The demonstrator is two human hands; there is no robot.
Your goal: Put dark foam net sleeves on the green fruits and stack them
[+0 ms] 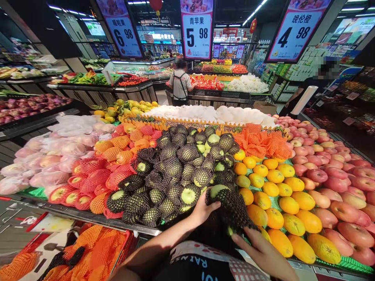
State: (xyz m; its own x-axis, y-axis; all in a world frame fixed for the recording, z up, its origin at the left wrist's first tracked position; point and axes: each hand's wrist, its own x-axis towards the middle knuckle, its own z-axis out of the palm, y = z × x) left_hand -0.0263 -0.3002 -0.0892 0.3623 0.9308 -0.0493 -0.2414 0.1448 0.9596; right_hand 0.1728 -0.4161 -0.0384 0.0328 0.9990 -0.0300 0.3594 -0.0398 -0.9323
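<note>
My left hand rests on a green apple wrapped in a black foam net at the front edge of a pile of net-wrapped green apples. Its fingers curl against the wrapped fruit. My right hand is lower, its fingers pinching the bottom end of the same black net, which hangs down stretched. Bare oranges lie just to the right of the apple.
Red-netted apples and pink bagged fruit lie left, red apples right. A cart holding orange nets stands low left. Price signs hang overhead. A person in an apron stands beyond the display.
</note>
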